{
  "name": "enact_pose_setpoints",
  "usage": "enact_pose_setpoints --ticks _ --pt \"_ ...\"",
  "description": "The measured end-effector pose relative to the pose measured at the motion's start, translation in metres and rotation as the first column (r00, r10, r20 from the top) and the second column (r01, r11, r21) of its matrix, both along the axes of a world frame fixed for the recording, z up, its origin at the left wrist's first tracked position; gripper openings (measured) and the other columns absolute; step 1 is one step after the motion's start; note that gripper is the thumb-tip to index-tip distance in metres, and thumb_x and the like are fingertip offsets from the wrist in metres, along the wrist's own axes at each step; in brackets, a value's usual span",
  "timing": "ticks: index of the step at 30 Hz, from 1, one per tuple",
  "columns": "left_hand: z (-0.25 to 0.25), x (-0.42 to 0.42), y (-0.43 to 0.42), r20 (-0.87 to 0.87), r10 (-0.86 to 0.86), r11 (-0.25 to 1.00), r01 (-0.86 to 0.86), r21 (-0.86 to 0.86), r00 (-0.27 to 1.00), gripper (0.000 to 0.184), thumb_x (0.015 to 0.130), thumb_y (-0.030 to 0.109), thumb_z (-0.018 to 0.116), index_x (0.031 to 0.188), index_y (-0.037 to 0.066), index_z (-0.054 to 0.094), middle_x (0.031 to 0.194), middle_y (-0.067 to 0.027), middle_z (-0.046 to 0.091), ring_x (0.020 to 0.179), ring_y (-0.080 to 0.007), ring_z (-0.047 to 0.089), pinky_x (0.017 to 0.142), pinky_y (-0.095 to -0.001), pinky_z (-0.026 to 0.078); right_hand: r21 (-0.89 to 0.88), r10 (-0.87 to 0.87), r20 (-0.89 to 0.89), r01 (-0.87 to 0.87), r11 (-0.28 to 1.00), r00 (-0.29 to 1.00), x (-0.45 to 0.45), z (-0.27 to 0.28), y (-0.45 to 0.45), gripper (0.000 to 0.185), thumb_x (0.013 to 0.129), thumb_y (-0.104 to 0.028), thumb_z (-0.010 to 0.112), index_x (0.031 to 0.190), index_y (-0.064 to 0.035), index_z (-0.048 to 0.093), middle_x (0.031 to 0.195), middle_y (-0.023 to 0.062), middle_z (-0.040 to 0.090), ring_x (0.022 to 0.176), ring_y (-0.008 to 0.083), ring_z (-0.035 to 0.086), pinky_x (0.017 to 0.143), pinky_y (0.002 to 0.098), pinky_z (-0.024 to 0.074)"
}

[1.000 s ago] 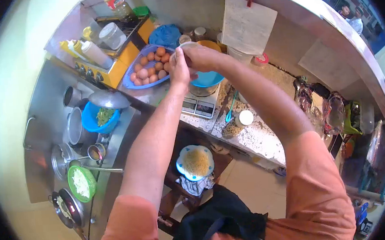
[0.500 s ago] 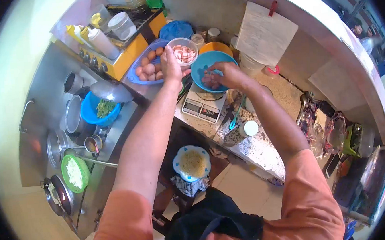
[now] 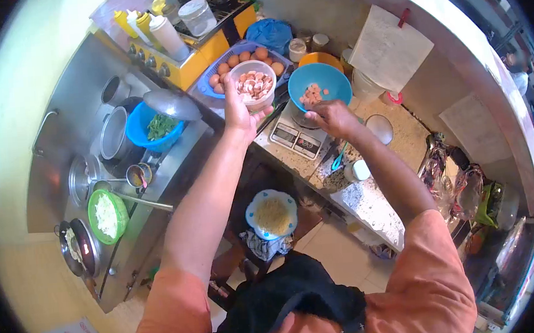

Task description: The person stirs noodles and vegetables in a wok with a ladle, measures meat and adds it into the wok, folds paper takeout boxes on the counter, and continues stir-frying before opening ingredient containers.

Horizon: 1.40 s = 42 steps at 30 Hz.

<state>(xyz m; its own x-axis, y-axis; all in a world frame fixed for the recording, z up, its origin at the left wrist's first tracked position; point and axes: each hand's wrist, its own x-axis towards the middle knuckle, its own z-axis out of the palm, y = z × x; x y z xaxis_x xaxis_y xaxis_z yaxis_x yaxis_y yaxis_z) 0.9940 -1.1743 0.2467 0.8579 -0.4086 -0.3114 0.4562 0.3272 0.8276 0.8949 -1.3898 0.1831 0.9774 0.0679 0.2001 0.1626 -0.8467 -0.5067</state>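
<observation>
My left hand (image 3: 238, 111) holds a clear plastic tub (image 3: 261, 104) from its side and underneath. Pink-and-white chopped pieces (image 3: 254, 84) fill the tub, which is raised in front of a blue basket of brown eggs (image 3: 260, 54). To its right, my right hand (image 3: 338, 119) is closed at the near rim of a blue bowl (image 3: 333, 78), its fingers partly hidden. Several pink pieces (image 3: 313, 94) lie inside the bowl. Below the bowl is a digital kitchen scale (image 3: 296, 141); whether the bowl rests on it I cannot tell.
Left on the steel counter are a blue bowl of greens (image 3: 146, 126), a green basket of white shreds (image 3: 108, 217) and pans. A yellow stove (image 3: 185, 64) with sauce bottles stands behind. A white jar (image 3: 358, 170) sits by the scale. A patterned plate (image 3: 271, 214) is low in front.
My right hand has drawn back from inside the blue bowl to its near rim, leaving more of the pink pieces visible. My left hand still holds the tub. The view has shifted slightly.
</observation>
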Motion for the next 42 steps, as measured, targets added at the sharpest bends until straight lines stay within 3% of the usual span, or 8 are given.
enact_pose_setpoints --ticks 6,12,14,17,21,25,32,42 --pt "-0.006 -0.009 0.019 -0.019 0.016 0.999 -0.016 0.032 1.000 0.067 0.086 0.070 0.026 0.128 0.020 0.043 0.121 -0.0036 0.054 0.106 -0.0221 0.054 0.073 -0.0410 0.049 -0.111 -0.052 -0.145 0.036 0.993 0.988 0.006 0.000 0.026 0.031 0.085 -0.030 0.057 0.099 -0.0035 0.062 0.095 0.0196 0.063 0.085 0.0363 0.061 0.076 0.0448 0.0486" --pt "0.005 -0.014 0.012 -0.013 -0.064 0.995 0.064 0.080 0.998 0.067 0.085 0.070 0.027 0.125 0.020 0.045 0.117 -0.0052 0.056 0.098 -0.0187 0.056 0.073 -0.0394 0.047 0.112 -0.183 0.355 0.153 0.982 0.917 0.012 0.070 0.050 0.026 0.082 -0.027 0.060 0.097 -0.0070 0.064 0.097 0.0152 0.063 0.084 0.0353 0.061 0.075 0.0431 0.0493" --pt "0.002 -0.012 0.005 -0.004 -0.131 0.989 0.131 0.066 0.991 0.063 0.087 0.068 0.027 0.122 0.019 0.046 0.114 -0.0036 0.056 0.095 -0.0184 0.056 0.071 -0.0385 0.047 0.151 -0.012 0.374 -0.048 0.987 0.928 0.009 0.104 0.068 0.026 0.081 -0.029 0.061 0.097 -0.0088 0.065 0.097 0.0142 0.064 0.082 0.0345 0.062 0.073 0.0428 0.0500" --pt "0.007 -0.012 -0.011 0.037 -0.251 0.967 0.249 0.049 0.967 0.057 0.088 0.064 0.028 0.115 0.018 0.050 0.105 -0.0003 0.057 0.090 -0.0160 0.056 0.067 -0.0368 0.046 -0.130 0.150 0.203 -0.126 0.984 0.968 0.017 0.122 0.074 0.017 0.081 -0.018 0.061 0.092 -0.0066 0.067 0.095 0.0118 0.065 0.082 0.0302 0.062 0.072 0.0385 0.0502" --pt "0.007 -0.013 -0.019 0.082 -0.252 0.966 0.245 0.083 0.964 0.055 0.089 0.063 0.030 0.116 0.019 0.049 0.105 -0.0016 0.057 0.088 -0.0162 0.057 0.061 -0.0337 0.048 -0.108 0.112 0.122 -0.100 0.989 0.986 0.023 0.131 0.059 0.022 0.083 -0.023 0.058 0.094 -0.0065 0.067 0.086 0.0138 0.065 0.079 0.0297 0.063 0.069 0.0390 0.0497" --pt "0.008 -0.020 -0.022 0.098 -0.299 0.946 0.282 0.158 0.949 0.065 0.085 0.070 0.028 0.125 0.021 0.044 0.120 -0.0045 0.052 0.105 -0.0218 0.050 0.076 -0.0424 0.046 -0.295 0.077 -0.071 -0.095 0.951 0.995 0.024 0.131 0.050 0.023 0.082 -0.022 0.057 0.100 -0.0126 0.066 0.082 0.0126 0.066 0.077 0.0288 0.064 0.069 0.0402 0.0493" --pt "0.008 -0.023 -0.035 0.113 -0.321 0.927 0.288 0.242 0.940 0.066 0.085 0.070 0.027 0.127 0.020 0.041 0.120 -0.0056 0.052 0.105 -0.0205 0.051 0.075 -0.0417 0.048 -0.292 0.095 -0.174 -0.143 0.946 0.980 0.046 0.121 0.032 0.022 0.077 -0.020 0.060 0.096 -0.0121 0.067 0.081 0.0116 0.067 0.075 0.0290 0.064 0.069 0.0396 0.0497" --pt "-0.008 -0.015 -0.036 -0.009 -0.245 0.962 0.245 0.122 0.969 0.070 0.083 0.073 0.028 0.126 0.021 0.043 0.119 -0.0042 0.054 0.103 -0.0176 0.055 0.071 -0.0368 0.052 -0.075 0.048 0.061 -0.043 0.996 0.997 0.047 0.123 0.031 0.023 0.072 -0.023 0.067 0.091 -0.0097 0.069 0.080 0.0159 0.065 0.074 0.0323 0.064 0.068 0.0400 0.0502"
